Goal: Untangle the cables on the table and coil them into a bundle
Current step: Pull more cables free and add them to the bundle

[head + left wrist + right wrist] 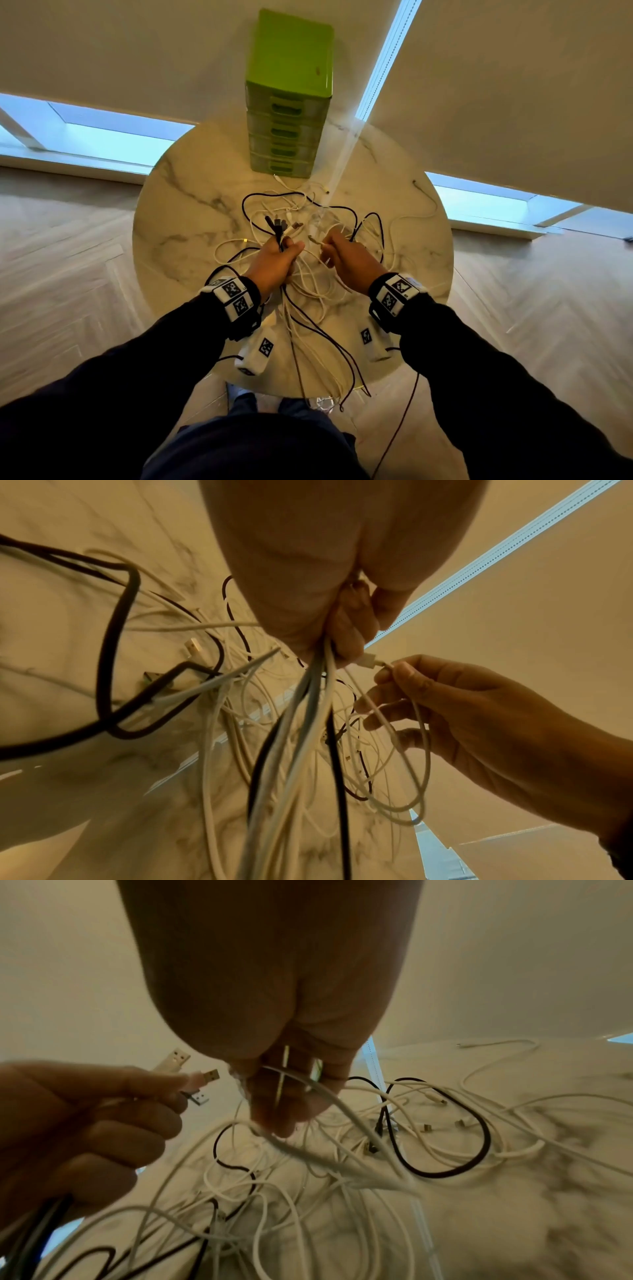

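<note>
A tangle of white and black cables [310, 219] lies across the middle of the round marble table [185, 219]. My left hand [279, 255] grips a bunch of several cables [301, 723] in its fist, with USB plugs [192, 1074] sticking out above the fingers. My right hand [337, 251] pinches the plug end of a white cable [380, 664] beside the left fist, and that cable's loops [411, 764] hang below its fingers. Many strands trail over the near table edge toward the floor.
A green set of small drawers [289, 102] stands at the far side of the table. White tagged blocks [255, 353] [371, 339] lie on the near part of the table under my wrists. A lone white cable [424, 212] runs along the right side.
</note>
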{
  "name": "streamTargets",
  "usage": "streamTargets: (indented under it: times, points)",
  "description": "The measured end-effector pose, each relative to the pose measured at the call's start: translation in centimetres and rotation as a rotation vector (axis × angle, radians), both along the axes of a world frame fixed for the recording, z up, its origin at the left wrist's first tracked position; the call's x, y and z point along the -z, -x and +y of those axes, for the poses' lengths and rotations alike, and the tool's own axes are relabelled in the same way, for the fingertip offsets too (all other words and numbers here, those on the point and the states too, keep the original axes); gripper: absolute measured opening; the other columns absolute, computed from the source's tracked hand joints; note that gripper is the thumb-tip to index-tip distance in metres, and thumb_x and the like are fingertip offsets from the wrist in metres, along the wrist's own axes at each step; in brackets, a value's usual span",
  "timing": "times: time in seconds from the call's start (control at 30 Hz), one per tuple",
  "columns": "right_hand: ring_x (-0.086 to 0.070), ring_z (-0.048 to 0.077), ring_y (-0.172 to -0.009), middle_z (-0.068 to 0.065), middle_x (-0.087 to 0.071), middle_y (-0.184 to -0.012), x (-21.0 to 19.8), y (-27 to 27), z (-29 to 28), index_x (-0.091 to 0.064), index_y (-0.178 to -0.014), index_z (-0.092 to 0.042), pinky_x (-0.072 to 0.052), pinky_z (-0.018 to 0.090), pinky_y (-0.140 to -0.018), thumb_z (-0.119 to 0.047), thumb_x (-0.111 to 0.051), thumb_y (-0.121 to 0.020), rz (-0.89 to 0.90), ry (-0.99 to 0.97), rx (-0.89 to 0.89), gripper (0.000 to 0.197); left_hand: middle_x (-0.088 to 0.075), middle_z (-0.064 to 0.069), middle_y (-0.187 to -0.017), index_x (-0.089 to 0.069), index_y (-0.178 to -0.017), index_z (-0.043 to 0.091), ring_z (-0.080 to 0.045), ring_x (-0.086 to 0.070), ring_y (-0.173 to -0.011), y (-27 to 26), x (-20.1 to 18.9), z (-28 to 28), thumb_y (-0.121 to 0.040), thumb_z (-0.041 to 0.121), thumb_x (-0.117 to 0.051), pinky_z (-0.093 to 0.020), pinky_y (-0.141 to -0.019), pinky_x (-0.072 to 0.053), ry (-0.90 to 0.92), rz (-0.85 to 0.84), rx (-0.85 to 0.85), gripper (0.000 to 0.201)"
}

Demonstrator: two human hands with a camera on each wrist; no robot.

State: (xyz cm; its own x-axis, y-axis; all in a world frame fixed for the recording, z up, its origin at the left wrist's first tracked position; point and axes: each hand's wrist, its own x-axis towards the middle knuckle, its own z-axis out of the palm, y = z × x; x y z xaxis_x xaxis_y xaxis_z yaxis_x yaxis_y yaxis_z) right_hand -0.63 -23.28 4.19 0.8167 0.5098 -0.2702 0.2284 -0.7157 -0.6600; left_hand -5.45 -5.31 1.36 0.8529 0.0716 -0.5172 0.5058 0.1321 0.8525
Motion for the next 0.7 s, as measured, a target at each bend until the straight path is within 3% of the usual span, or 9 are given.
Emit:
streamTargets:
  times: [0.1,0.17,0.27,0.37,0.5,0.57,0.63,0.7]
  points:
    - [-0.062,0.023,-0.063,0.003,-0.064,-0.073,-0.6,-0.3,-0.4,-0.049,-0.1,-0.016,-0.053,0.04,-0.063,-0.035,-0.036,-0.107,-0.111,-0.018,0.121,0.024,-0.033,0.005,-0.062,-0.041,-0.086,0.021,-0.009,-0.031,-0.046,-0.3,-0.6,-0.6,-0.104,0.029,-0.05,-0.025,-0.045,-0.028,0.102,0.012,-0.021,0.021]
    - [-0.057,0.021,-0.06,0.001,-0.06,-0.069,-1.3,-0.3,-0.4,-0.051,-0.105,-0.018,-0.046,0.036,-0.061,-0.037,-0.037,-0.106,-0.196,-0.067,0.188,0.023,-0.028,0.005,-0.061,-0.043,-0.088,0.018,-0.007,-0.026,-0.044,-0.5,-1.3,-1.0,-0.107,0.031,-0.04,-0.022,-0.043,-0.023,0.216,0.038,-0.067,0.023]
    - [-0.044,0.013,-0.057,-0.002,-0.053,-0.068,-2.4,0.4,0.4,-0.052,-0.103,-0.014,-0.039,0.031,-0.057,-0.023,-0.037,-0.107,-0.119,-0.299,0.283,0.018,-0.029,0.009,-0.053,-0.045,-0.084,0.018,-0.006,-0.024,-0.041,-0.6,-1.8,-1.6,-0.109,0.035,-0.034,-0.021,-0.042,-0.021,0.34,0.041,-0.098,0.031]
    - [-0.04,0.012,-0.059,0.001,-0.046,-0.069,-2.9,1.4,1.5,-0.046,-0.1,-0.014,-0.036,0.032,-0.056,-0.011,-0.035,-0.104,-0.075,-0.454,0.282,0.012,-0.031,0.007,-0.057,-0.047,-0.084,0.018,-0.007,-0.025,-0.045,-0.8,-2.2,-2.4,-0.105,0.03,-0.034,-0.023,-0.046,-0.019,0.406,0.045,-0.099,0.027]
    - [-0.049,0.001,-0.062,-0.004,-0.052,-0.076,-2.9,2.3,1.8,-0.04,-0.107,-0.013,-0.039,0.015,-0.058,-0.011,-0.034,-0.106,-0.071,-0.397,0.187,0.007,-0.033,0.006,-0.063,-0.048,-0.083,0.02,-0.008,-0.028,-0.052,-0.6,-3.4,-3.5,-0.094,0.037,-0.042,-0.026,-0.052,-0.021,0.41,-0.04,-0.073,0.022]
    - [-0.055,0.002,-0.069,-0.003,-0.056,-0.083,-2.7,2.5,1.5,-0.04,-0.11,-0.013,-0.043,0.019,-0.063,-0.014,-0.034,-0.107,-0.064,-0.373,0.148,0.007,-0.038,0.008,-0.061,-0.052,-0.085,0.021,-0.006,-0.032,-0.054,-0.5,-3.7,-4.0,-0.101,0.042,-0.041,-0.024,-0.053,-0.024,0.346,-0.075,-0.042,0.029]
    - [-0.062,0.01,-0.079,0.0,-0.061,-0.091,-2.7,2.6,1.2,-0.04,-0.113,-0.015,-0.05,0.027,-0.067,-0.017,-0.034,-0.108,-0.053,-0.369,0.13,0.009,-0.041,0.011,-0.061,-0.057,-0.1,0.023,-0.004,-0.037,-0.058,-0.3,-4.0,-4.4,-0.103,0.045,-0.044,-0.022,-0.055,-0.027,0.292,-0.107,-0.024,0.025]
    - [-0.063,0.011,-0.08,0.0,-0.063,-0.092,-2.8,2.6,0.9,-0.041,-0.112,-0.018,-0.051,0.023,-0.068,-0.018,-0.034,-0.108,-0.07,-0.367,0.131,0.009,-0.044,0.016,-0.059,-0.053,-0.108,0.022,-0.002,-0.04,-0.059,-0.3,-4.2,-4.7,-0.102,0.046,-0.047,-0.023,-0.056,-0.028,0.271,-0.112,-0.029,0.025]
